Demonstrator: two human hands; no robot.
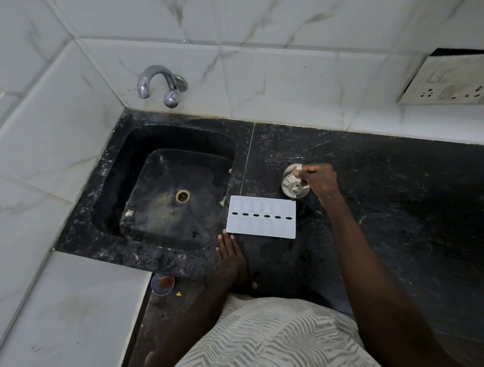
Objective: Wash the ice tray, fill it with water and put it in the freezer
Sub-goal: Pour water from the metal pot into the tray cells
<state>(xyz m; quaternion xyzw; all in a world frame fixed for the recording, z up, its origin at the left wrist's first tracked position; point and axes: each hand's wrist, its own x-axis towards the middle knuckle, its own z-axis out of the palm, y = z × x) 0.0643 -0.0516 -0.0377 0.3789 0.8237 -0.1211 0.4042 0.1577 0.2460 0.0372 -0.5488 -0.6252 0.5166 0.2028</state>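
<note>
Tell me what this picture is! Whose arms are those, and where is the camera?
There is no machine here, just a person. The camera sits on their head and looks down, so you see their own two arms. They stand at a black counter with a sink on its left side and a tap on the wall above. A white ice tray lies flat on the counter beside the sink. The left hand rests flat on the counter, fingers straight, its tips right by the tray's corner. The right hand grips a round shiny steel pot standing behind the tray. No water runs from the tap.
</note>
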